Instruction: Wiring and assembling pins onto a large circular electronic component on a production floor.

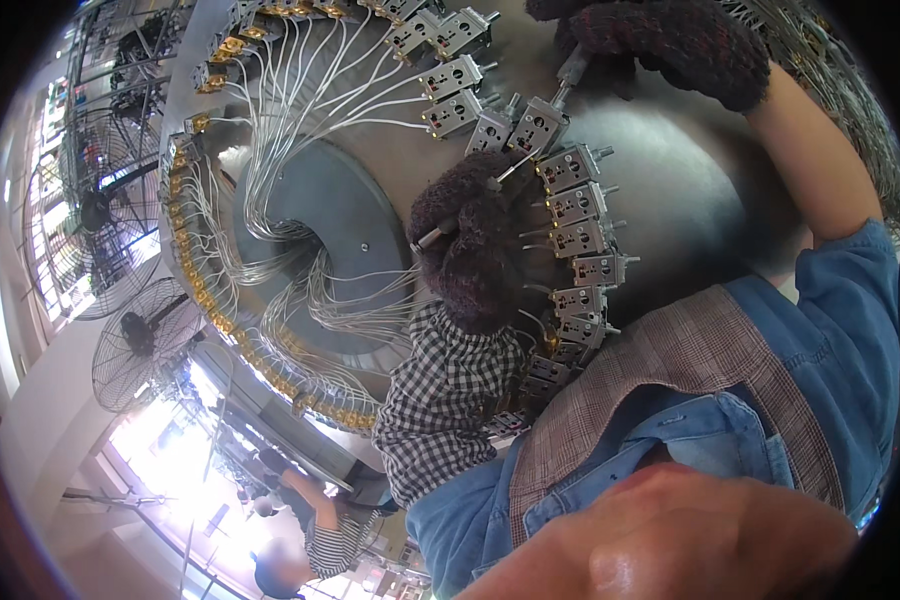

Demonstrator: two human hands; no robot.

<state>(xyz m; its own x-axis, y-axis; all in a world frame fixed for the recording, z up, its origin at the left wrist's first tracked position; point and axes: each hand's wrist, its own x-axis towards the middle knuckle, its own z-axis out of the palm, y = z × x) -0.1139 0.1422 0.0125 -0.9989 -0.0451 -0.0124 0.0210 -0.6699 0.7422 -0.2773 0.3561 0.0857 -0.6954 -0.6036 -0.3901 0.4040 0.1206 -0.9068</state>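
My left hand (470,245), in a dark knitted glove and a checked sleeve, is closed beside the inner side of a ring of metal blocks. A short metal rod (434,238) pokes out of its grip, its other end hidden. A thin pale wire or pin (516,170) rises from its fingers toward a block. My right hand (670,50), gloved too, is closed around a hand tool whose metal shaft (572,70) points down at one block (539,127). That block sits at an angle to its neighbours. The tool's handle is hidden in the glove.
White wires (270,150) run from the blocks into the hub of a round grey plate (360,215). Brass-coloured parts (225,325) line its far left rim. Thin metal pieces (850,100) are massed at upper right. Fans (138,335) and another person (310,540) are at left.
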